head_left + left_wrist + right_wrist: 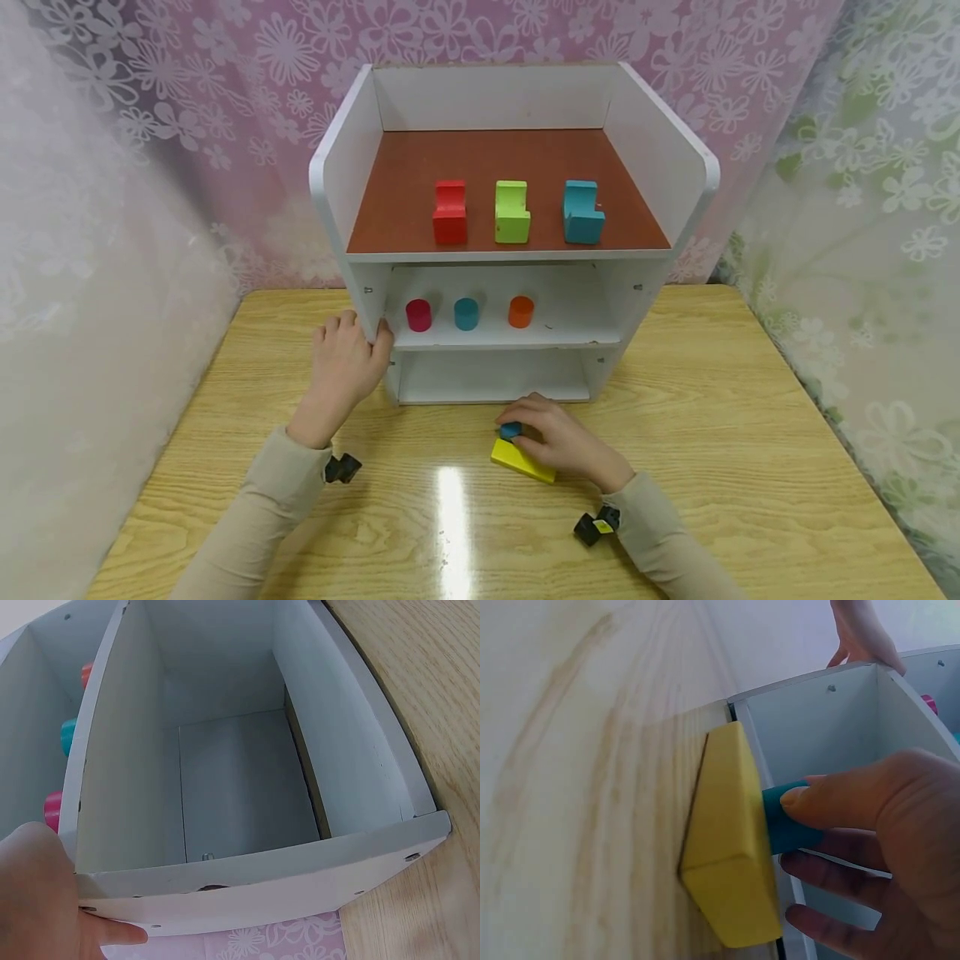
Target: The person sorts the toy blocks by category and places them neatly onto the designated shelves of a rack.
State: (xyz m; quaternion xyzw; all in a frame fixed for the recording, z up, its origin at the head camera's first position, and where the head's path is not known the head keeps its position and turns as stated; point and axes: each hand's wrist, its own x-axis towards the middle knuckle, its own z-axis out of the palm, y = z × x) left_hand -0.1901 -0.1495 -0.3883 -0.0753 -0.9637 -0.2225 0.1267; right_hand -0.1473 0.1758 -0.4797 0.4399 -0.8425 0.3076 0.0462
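Observation:
My left hand grips the left side panel of a small white shelf unit, at the height of its middle shelf. My right hand pinches a teal-blue cylinder between thumb and fingers, in front of the unit's bottom edge. Right against the cylinder lies a yellow rectangular block on the table; in the right wrist view the cylinder juts up from beyond the block's upper edge. The fingers cover part of the cylinder.
Red, green and blue chair-shaped blocks stand on the brown top. On the middle shelf are pink, blue and orange cylinders. Patterned curtains surround the wooden table.

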